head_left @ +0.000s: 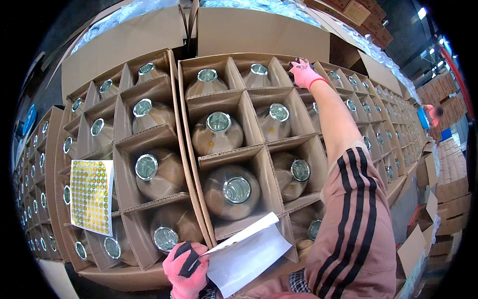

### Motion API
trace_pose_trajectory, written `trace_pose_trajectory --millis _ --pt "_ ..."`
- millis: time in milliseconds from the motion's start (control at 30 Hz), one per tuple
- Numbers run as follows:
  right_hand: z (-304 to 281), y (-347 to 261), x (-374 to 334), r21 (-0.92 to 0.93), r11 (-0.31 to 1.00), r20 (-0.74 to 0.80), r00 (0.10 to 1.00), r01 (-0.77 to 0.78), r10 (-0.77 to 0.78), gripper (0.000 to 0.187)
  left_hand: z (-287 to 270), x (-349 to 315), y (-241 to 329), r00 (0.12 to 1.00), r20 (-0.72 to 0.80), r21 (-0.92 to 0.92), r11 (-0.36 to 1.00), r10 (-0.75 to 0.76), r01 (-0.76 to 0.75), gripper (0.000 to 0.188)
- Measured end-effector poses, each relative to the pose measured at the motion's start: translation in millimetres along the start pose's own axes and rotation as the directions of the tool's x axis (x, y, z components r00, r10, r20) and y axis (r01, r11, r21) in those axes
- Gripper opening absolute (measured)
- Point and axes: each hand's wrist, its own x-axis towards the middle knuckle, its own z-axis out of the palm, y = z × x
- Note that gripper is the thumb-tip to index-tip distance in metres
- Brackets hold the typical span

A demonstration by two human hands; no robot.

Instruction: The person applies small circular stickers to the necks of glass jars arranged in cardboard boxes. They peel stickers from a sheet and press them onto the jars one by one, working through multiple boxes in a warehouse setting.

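A pink glove with dark patches covers my left hand (186,269), which is closed on the edge of a white sticker sheet (251,256). The sheet bends over the near edge of the middle carton (191,199), its pale back upward, with a little yellow showing at the fold. My right hand (302,74), gloved alike, reaches into a far-right compartment of that carton. Its fingers curl down, and what they hold is hidden. Wide-bodied clear glass bottles (219,132) stand in the cardboard compartments. One bottle bears a small round yellow sticker (211,144).
Another sheet of round gold stickers (92,197) lies across the left carton's dividers (118,149). More cartons of bottles (366,107) stretch away at right. Raised flaps (259,32) and clear plastic wrap (264,7) stand behind. Another person's hand (435,113) appears far right.
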Motion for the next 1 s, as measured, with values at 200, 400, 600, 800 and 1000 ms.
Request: trace_pose_trajectory --millis 200,400,600,800,1000 --pt "-0.4 -3.3 0.3 -0.127 0.992 -0.043 0.999 0.02 -0.026 0.043 -2.8 -1.4 -2.4 0.999 0.03 -0.01 1.0 -0.018 0.018 0.017" --pt "-3.2 -7.6 -3.4 -0.114 0.99 -0.148 0.987 -0.083 0.066 0.035 -5.8 2.7 2.4 0.995 0.091 -0.086 0.995 0.05 -0.042 0.018" --pt "15.6 -7.8 -4.8 0.152 0.951 -0.393 0.866 -0.271 0.31 0.026 -4.3 3.4 -4.3 0.994 0.071 -0.074 0.994 0.084 -0.079 0.015" --pt "26.9 7.1 -60.0 0.752 0.647 -0.493 0.543 -0.127 0.68 0.029 -2.5 -0.8 -11.2 0.992 0.097 -0.232 0.971 0.078 -0.054 0.013" --pt "-50.2 -64.5 -242.4 0.79 -0.457 -0.127 0.839 0.408 0.529 0.016 -8.7 -2.0 -2.6 0.995 0.1 -0.194 0.981 0.02 0.0 0.014"
